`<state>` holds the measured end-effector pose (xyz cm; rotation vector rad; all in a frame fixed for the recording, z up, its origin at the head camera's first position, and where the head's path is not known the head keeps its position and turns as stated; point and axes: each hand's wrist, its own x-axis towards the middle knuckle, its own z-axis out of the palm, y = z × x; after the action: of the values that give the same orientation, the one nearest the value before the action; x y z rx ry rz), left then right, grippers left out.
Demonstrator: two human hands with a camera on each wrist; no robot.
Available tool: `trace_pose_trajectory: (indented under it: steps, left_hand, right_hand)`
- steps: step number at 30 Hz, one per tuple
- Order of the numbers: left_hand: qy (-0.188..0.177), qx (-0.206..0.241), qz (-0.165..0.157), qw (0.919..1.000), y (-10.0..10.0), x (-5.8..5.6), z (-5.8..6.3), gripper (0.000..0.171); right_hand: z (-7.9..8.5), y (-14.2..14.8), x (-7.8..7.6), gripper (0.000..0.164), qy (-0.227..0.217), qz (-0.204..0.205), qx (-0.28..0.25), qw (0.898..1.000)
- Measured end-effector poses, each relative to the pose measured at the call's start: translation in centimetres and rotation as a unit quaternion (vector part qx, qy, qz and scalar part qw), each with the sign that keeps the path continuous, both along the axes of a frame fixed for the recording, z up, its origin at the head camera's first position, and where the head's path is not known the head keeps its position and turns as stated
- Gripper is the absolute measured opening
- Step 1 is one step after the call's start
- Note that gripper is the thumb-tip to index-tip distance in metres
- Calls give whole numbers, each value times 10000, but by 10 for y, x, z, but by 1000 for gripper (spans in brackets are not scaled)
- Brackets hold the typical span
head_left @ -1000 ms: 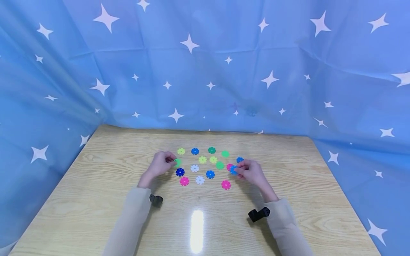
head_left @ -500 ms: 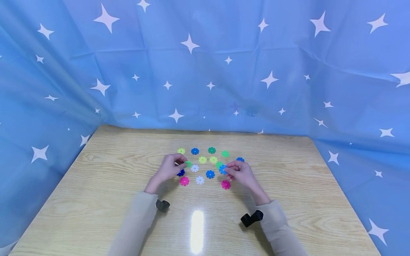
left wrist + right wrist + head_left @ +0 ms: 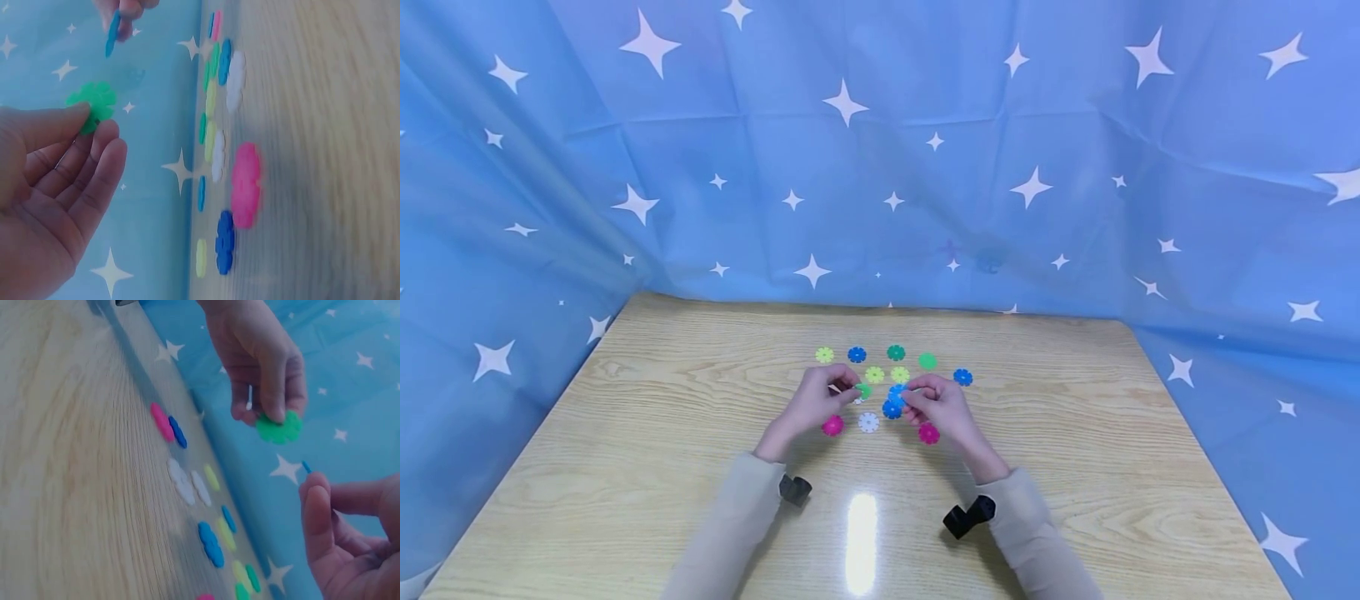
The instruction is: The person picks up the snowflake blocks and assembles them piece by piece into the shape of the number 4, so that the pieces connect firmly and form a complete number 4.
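Between thumb and fingertips my left hand (image 3: 815,402) pinches a green notched plastic disc (image 3: 94,103), its flat face plain in the left wrist view. My right hand (image 3: 946,408) pinches a light blue notched disc (image 3: 897,394), seen edge-on in the left wrist view. Both discs are lifted above the table, close together but apart. Under the hands lie a blue disc (image 3: 892,409), a white disc (image 3: 868,422) and two pink ones, the left pink disc (image 3: 832,426) beside my left wrist and the right pink disc (image 3: 928,433) below my right hand.
Several more discs lie farther back: yellow-green (image 3: 875,375), dark green (image 3: 896,352), light green (image 3: 927,361) and blue (image 3: 962,377). The wooden table (image 3: 625,467) meets a blue starred curtain (image 3: 880,208) behind. A black camera sits on each wrist.
Both hands have moved inward toward each other, carrying the green and light blue discs. The gap between the two held discs has become small.
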<state>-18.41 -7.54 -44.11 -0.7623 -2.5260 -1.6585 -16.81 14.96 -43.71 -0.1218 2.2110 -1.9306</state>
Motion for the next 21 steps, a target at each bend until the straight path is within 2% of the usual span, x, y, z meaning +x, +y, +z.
trace_pose_trajectory:
  steps: [11,21]
  left_hand:
    - [247,2,-187,9995,10,2,0,3]
    - [603,-25,-152,9981,11,3,2,2]
  right_hand:
    - [-1,-8,0,21,5,97,-75,9999]
    - [2,-9,2,22,-88,280,-212,9993]
